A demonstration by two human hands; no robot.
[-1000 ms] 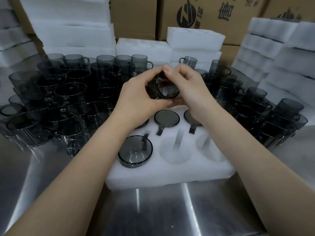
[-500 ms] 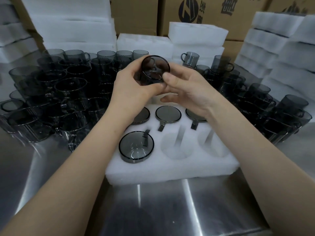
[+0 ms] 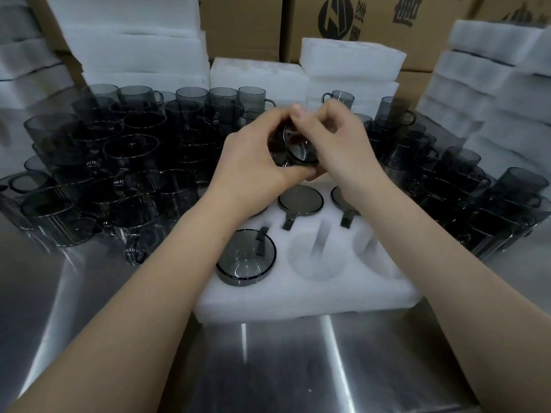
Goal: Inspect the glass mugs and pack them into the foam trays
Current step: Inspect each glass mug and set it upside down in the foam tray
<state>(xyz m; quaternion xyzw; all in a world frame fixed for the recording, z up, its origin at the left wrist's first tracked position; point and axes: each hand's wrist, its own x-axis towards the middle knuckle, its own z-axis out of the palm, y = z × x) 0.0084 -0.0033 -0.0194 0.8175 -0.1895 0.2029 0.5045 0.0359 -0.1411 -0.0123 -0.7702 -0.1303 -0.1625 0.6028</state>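
Both hands hold one smoky grey glass mug [image 3: 295,149] in the air over the 12 o'clock edge of the white foam tray [image 3: 313,293], not touching the tray.

Left hand [image 3: 250,165]: fingers curled over the mug's 9 o'clock side. Right hand [image 3: 343,144]: fingers curled round its 3 o'clock side. The fingertips of the two hands meet at the mug's 12 o'clock. The mug is tilted, with one round end turned toward the camera; cannot tell whether that end is base or mouth.

The tray lies on the stainless steel bench [image 3: 268,368]. Far row: two seated mugs [image 3: 300,202] show flat round faces, handles pointing to 6 o'clock; the 9 o'clock pocket is mostly hidden by the left wrist. Near row: one seated front mug [image 3: 246,260] at the 9 o'clock end; the other two round pockets [image 3: 317,257] show bare foam.

Loose grey mugs [image 3: 119,174] crowd the bench at the tray's 9 o'clock, and more at 3 o'clock. White foam slab stacks [image 3: 351,64] stand at 12 o'clock, with brown cardboard boxes [image 3: 238,25] behind them.
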